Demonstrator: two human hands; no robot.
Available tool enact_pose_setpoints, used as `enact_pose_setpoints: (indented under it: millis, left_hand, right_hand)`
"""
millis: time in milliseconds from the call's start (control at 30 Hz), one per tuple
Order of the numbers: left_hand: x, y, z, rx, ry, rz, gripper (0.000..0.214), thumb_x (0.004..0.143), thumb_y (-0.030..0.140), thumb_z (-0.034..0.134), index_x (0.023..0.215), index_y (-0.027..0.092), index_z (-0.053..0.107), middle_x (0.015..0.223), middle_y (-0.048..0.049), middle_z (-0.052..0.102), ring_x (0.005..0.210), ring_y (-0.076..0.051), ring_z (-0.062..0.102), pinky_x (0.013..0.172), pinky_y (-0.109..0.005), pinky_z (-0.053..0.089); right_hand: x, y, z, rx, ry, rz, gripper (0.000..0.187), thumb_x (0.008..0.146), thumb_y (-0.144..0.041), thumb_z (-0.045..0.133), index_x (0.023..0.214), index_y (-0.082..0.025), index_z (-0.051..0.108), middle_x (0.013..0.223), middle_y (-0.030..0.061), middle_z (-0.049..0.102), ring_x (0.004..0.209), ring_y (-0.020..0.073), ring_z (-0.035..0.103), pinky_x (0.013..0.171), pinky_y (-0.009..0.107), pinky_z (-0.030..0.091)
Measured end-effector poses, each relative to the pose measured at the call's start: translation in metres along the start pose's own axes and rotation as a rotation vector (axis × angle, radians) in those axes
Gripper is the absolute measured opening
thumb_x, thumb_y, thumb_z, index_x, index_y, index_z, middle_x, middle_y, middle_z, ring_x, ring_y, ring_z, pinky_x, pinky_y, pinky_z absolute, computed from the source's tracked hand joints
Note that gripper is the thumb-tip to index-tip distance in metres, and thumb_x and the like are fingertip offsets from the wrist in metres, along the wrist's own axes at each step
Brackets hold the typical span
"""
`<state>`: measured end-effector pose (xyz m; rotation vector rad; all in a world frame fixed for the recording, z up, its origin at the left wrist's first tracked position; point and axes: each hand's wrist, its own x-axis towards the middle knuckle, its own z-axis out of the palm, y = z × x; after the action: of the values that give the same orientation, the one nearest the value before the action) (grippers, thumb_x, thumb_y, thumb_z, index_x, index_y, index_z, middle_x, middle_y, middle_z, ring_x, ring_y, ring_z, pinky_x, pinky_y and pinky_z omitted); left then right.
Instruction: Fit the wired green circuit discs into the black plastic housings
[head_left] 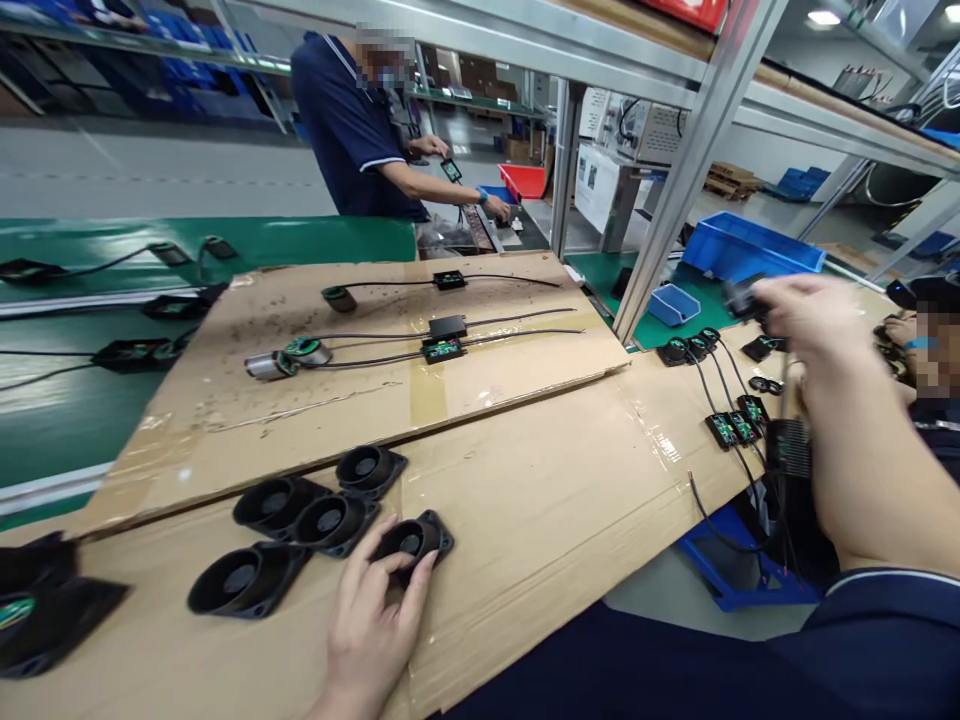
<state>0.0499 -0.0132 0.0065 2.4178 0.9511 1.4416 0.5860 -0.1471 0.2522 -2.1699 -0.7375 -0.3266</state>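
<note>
Fan housings [330, 522]: looked matt plastic. Table covering [525, 480]: was cardboard, creased, with glossy tape [427, 395]. Small cylinder [266, 366]: shone like metal. Frame post [679, 190]: appeared smooth metal. Large bin [739, 250]: seemed smooth plastic.

Grey floor [187, 150], aluminium post [703, 150] plus rail [525, 45], white wall [799, 155] behind, ceiling light [823, 18] on, wooden pallets [731, 182] stacked rear right (blue crates [799, 183] beside them)
</note>
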Motion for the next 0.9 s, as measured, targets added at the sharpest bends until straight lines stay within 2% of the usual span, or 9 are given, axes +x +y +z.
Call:
enact_pose_setpoints:
  millis: [100, 167, 267, 367, 500, 633, 767, 833, 900]
  left_hand:
    - [-0.001, -0.002, 0.001, -0.005, -0.004, 0.006, 0.014, 0.087, 0.021, 0.072, 0.089, 0.017, 0.06, 0.133, -0.0199, 0.06, 0.119, -0.031, 0.065, 0.101, -0.047, 0.054]
    - [-0.001, -0.003, 0.002, -0.001, -0.002, 0.002, 0.013, 0.087, 0.021, 0.072, 0.089, 0.017, 0.06, 0.133, -0.0198, 0.06, 0.119, -0.03, 0.064, 0.102, -0.047, 0.054]
    - [0.0, -0.002, 0.002, -0.001, -0.006, -0.002, 0.012, 0.087, 0.02, 0.071, 0.089, 0.017, 0.059, 0.133, -0.0196, 0.06, 0.119, -0.03, 0.064, 0.102, -0.046, 0.053]
    - [0.001, -0.001, 0.001, 0.007, -0.005, -0.001, 0.013, 0.087, 0.021, 0.071, 0.088, 0.018, 0.059, 0.133, -0.0192, 0.06, 0.118, -0.03, 0.065, 0.102, -0.045, 0.053]
    - [0.001, -0.001, 0.0, 0.007, -0.004, -0.027, 0.014, 0.087, 0.024, 0.071, 0.087, 0.018, 0.059, 0.135, -0.0182, 0.06, 0.116, -0.03, 0.066, 0.099, -0.045, 0.055]
    - [0.001, 0.001, 0.0, -0.009, -0.009, -0.074, 0.02, 0.086, 0.032, 0.071, 0.091, 0.019, 0.058, 0.134, -0.0181, 0.061, 0.118, -0.033, 0.065, 0.101, -0.049, 0.054]
    - [0.001, -0.003, 0.001, -0.054, -0.082, -0.28, 0.046, 0.084, 0.05, 0.069, 0.112, 0.016, 0.056, 0.125, -0.02, 0.065, 0.117, -0.037, 0.065, 0.103, -0.055, 0.054]
    - [0.001, -0.009, 0.002, -0.052, -0.147, -0.364, 0.062, 0.083, 0.057, 0.068, 0.126, 0.015, 0.053, 0.122, -0.0185, 0.066, 0.114, -0.036, 0.067, 0.101, -0.055, 0.055]
    - [0.001, -0.016, 0.003, -0.037, -0.201, -0.346, 0.068, 0.083, 0.059, 0.067, 0.133, 0.016, 0.05, 0.123, -0.0169, 0.066, 0.113, -0.035, 0.067, 0.101, -0.054, 0.055]
  right_hand:
    - [0.007, 0.007, 0.065, 0.054, -0.311, 0.044, 0.044, 0.08, -0.046, 0.08, 0.09, -0.004, 0.074, 0.064, 0.0049, 0.063, 0.048, 0.0079, 0.047, 0.05, 0.025, 0.04]
    - [0.007, 0.02, 0.11, 0.054, -0.423, 0.032, 0.036, 0.072, -0.041, 0.085, 0.081, -0.007, 0.076, 0.062, 0.0044, 0.065, 0.049, 0.0105, 0.05, 0.05, 0.026, 0.042]
    - [0.008, 0.043, 0.156, 0.034, -0.457, -0.011, 0.028, 0.07, -0.034, 0.083, 0.085, -0.011, 0.077, 0.077, 0.0062, 0.073, 0.063, 0.0151, 0.062, 0.062, 0.026, 0.051]
    - [0.013, 0.061, 0.172, -0.024, -0.445, -0.052, 0.028, 0.068, -0.027, 0.08, 0.093, -0.013, 0.078, 0.096, 0.0089, 0.076, 0.083, 0.0203, 0.069, 0.08, 0.029, 0.054]
    - [0.014, 0.072, 0.17, -0.116, -0.455, -0.104, 0.035, 0.074, -0.031, 0.078, 0.105, -0.016, 0.078, 0.111, 0.01, 0.075, 0.099, 0.0246, 0.069, 0.092, 0.033, 0.053]
    - [-0.008, 0.089, 0.135, -0.221, -0.449, -0.127, 0.042, 0.082, -0.041, 0.074, 0.118, -0.019, 0.075, 0.116, 0.0091, 0.074, 0.105, 0.0248, 0.069, 0.096, 0.033, 0.051]
    - [-0.065, 0.118, 0.082, -0.401, -0.331, -0.027, 0.052, 0.085, -0.049, 0.068, 0.12, -0.011, 0.072, 0.105, 0.02, 0.074, 0.104, 0.0354, 0.069, 0.093, 0.045, 0.052]
    - [-0.102, 0.131, 0.069, -0.433, -0.316, -0.022, 0.056, 0.084, -0.056, 0.067, 0.117, -0.011, 0.072, 0.102, 0.0204, 0.074, 0.102, 0.0365, 0.07, 0.091, 0.046, 0.054]
    - [-0.135, 0.138, 0.065, -0.407, -0.314, -0.128, 0.059, 0.083, -0.061, 0.063, 0.116, -0.013, 0.072, 0.107, 0.0196, 0.074, 0.105, 0.0356, 0.069, 0.093, 0.046, 0.054]
